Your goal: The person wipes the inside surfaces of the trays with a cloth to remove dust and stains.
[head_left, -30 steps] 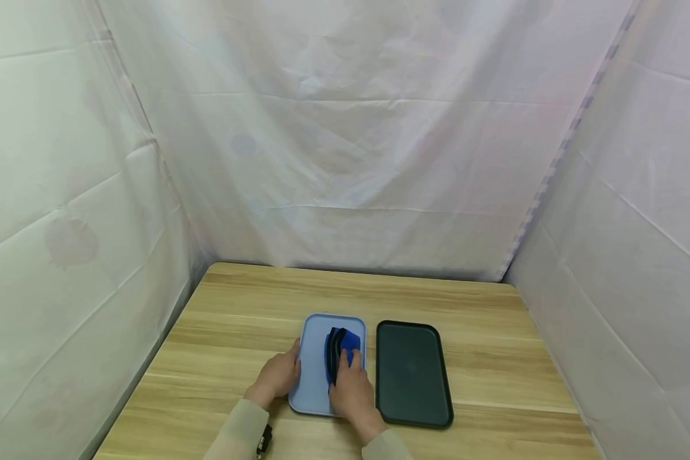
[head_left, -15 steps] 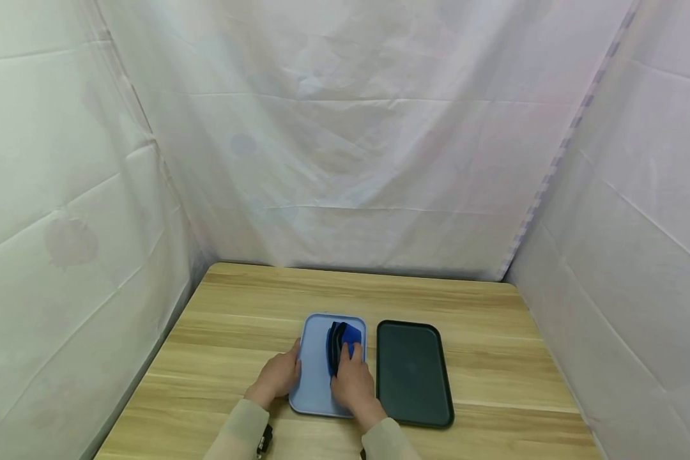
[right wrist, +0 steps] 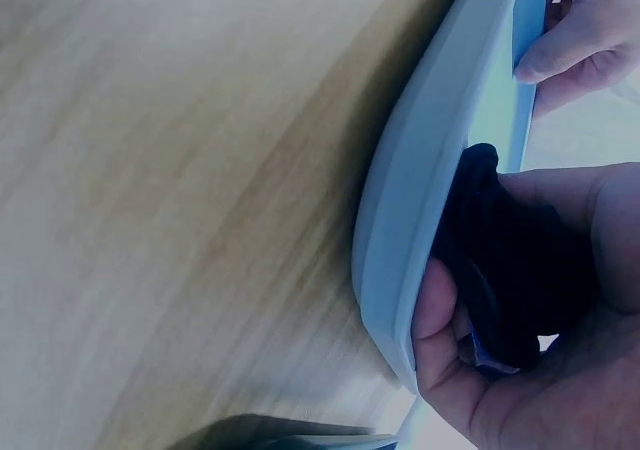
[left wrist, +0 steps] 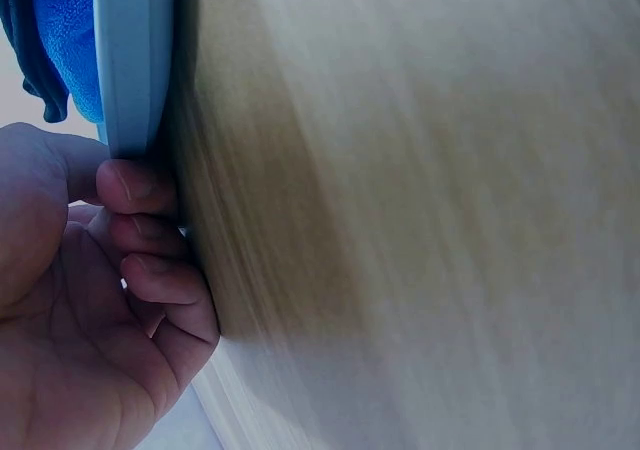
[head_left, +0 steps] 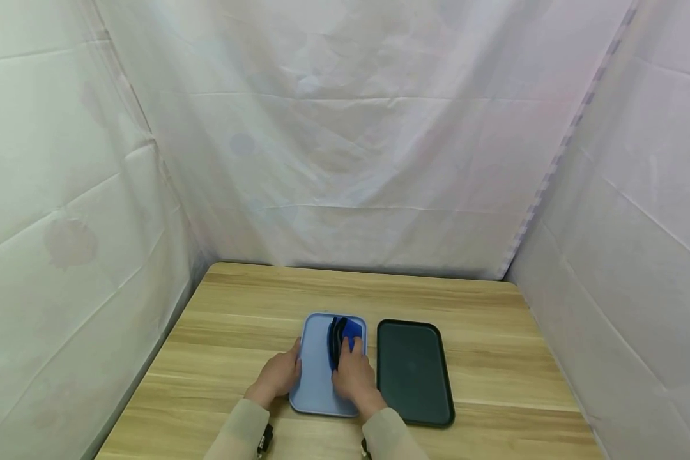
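Observation:
On the table a light blue tray [head_left: 313, 388] lies flat, and my left hand [head_left: 280, 372] pinches its left rim between thumb and curled fingers. My right hand [head_left: 353, 378] grips a folded blue and black cloth [head_left: 352, 331] over the tray's right half. In the left wrist view the blue cloth [left wrist: 70, 45] has a terry-like nap and a dark edge. From the right wrist, its black part [right wrist: 525, 255] shows between thumb and fingers, close to the tray rim [right wrist: 425, 185]. My palm hides the cloth's near end.
A dark green tray [head_left: 413, 377] lies just right of the light blue one. Both stand on a wood-grain table [head_left: 218, 358]. White fabric sheets [head_left: 351, 160] hang behind the table and along both sides.
My right hand has slid the cloth away from me along the tray, toward its far end. The left hand and both trays stay in place.

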`<act>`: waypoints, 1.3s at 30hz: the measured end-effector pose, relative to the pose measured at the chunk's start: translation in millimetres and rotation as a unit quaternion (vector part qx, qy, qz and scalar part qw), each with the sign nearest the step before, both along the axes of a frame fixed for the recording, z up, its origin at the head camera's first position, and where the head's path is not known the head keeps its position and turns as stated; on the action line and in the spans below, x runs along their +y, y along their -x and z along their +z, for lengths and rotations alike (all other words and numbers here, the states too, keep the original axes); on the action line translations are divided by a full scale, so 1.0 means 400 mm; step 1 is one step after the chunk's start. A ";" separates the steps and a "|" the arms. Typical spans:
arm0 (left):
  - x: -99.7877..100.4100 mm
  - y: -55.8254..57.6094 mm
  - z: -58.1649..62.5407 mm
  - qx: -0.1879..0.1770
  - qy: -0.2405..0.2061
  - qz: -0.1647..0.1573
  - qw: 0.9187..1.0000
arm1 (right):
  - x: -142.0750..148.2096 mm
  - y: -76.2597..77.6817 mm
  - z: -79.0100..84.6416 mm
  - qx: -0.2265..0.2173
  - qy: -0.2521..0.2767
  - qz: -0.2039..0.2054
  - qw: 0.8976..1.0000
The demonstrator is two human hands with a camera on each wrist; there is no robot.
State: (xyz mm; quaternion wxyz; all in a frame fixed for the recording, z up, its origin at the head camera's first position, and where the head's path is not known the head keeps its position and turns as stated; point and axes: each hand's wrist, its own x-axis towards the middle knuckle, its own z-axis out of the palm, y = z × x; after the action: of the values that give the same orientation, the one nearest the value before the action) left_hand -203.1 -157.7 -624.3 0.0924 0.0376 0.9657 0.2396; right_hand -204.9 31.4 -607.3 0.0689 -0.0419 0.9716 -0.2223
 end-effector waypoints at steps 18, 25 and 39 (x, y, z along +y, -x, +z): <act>0.002 0.000 0.004 0.012 0.005 -0.008 1.000 | 0.005 0.030 0.000 -0.018 0.007 0.009 1.000; 0.003 0.000 0.002 0.012 0.011 -0.009 1.000 | 0.007 0.039 -0.008 -0.021 0.002 0.023 1.000; 0.002 0.001 0.001 0.011 0.009 -0.007 1.000 | 0.010 0.043 -0.002 -0.042 0.007 0.045 0.998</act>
State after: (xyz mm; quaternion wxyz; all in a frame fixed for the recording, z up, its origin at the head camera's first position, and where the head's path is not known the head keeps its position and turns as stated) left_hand -203.5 -156.9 -623.7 0.0841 0.0458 0.9685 0.2299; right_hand -222.2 35.2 -608.1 0.1192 -0.0764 0.9635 -0.2271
